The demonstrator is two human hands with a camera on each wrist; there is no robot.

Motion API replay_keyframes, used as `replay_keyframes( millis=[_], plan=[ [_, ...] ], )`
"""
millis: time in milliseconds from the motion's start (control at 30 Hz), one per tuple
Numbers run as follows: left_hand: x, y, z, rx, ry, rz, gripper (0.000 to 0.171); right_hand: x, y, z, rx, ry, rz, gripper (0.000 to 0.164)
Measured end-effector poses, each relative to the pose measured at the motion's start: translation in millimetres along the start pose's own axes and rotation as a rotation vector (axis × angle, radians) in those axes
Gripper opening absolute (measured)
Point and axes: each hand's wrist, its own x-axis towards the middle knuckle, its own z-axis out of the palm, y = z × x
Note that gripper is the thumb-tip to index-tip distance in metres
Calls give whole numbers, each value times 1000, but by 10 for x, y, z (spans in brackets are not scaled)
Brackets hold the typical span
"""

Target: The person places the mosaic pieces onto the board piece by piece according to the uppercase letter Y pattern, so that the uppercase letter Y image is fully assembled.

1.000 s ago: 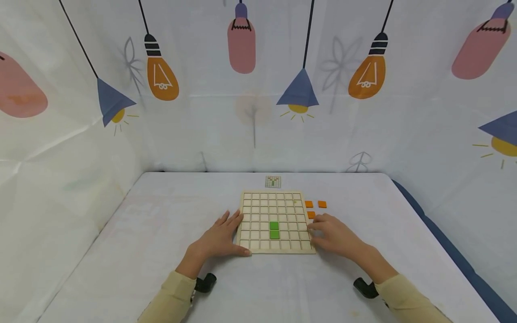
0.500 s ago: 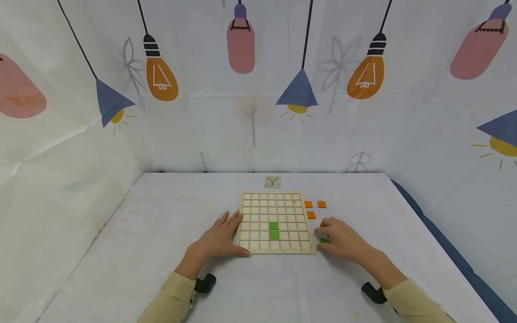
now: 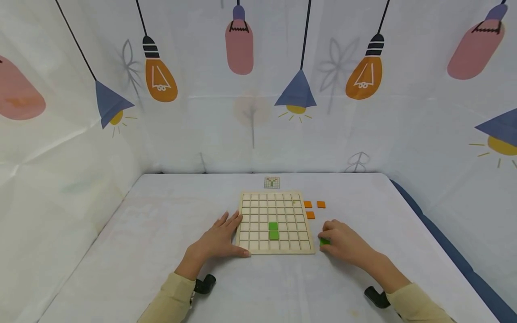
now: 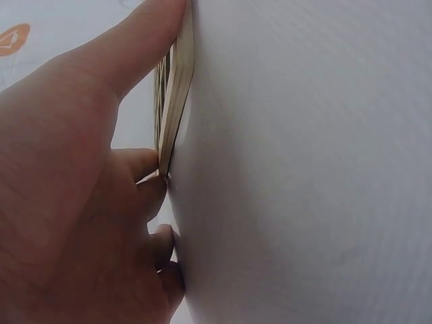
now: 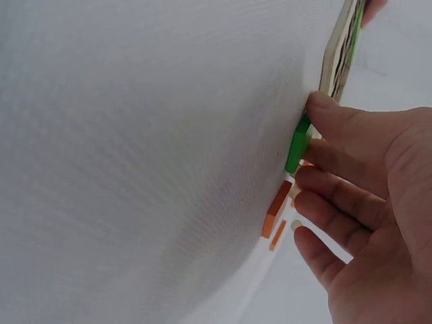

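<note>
A light wooden grid board (image 3: 256, 251) lies flat on the white table, with a green tile (image 3: 273, 226) and a second green tile (image 3: 273, 235) in its cells, one directly behind the other. My left hand (image 3: 218, 237) rests at the board's left side. Its fingers are spread along that edge, and the thumb lies at the front left corner. To the right of the board, my right hand (image 3: 343, 242) pinches a loose green tile (image 5: 298, 145) low at the table, thumb on one side and index finger on the other.
Several orange tiles lie beyond my right hand, one of them an orange tile (image 3: 321, 204) farthest right. A small pattern card (image 3: 272, 182) lies behind the board. White cloth printed with lamps hangs behind the table (image 3: 181, 193).
My right hand has shifted right, away from the board's edge, and a green tile now shows between its thumb and fingers. The left hand keeps its place on the board.
</note>
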Motion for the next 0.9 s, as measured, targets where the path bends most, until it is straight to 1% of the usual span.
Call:
replay_keyframes(
  millis=[333, 633, 900],
  plan=[
    [11, 10, 0, 7, 4, -3, 118, -21, -10, -9, 7, 4, 35, 19],
    [6, 0, 8, 11, 10, 5, 117, -32, 3, -9, -5, 26, -30, 13],
    [-1, -8, 12, 2, 6, 4, 118, -27, 1, -19, -16, 51, -46, 14]
  ],
)
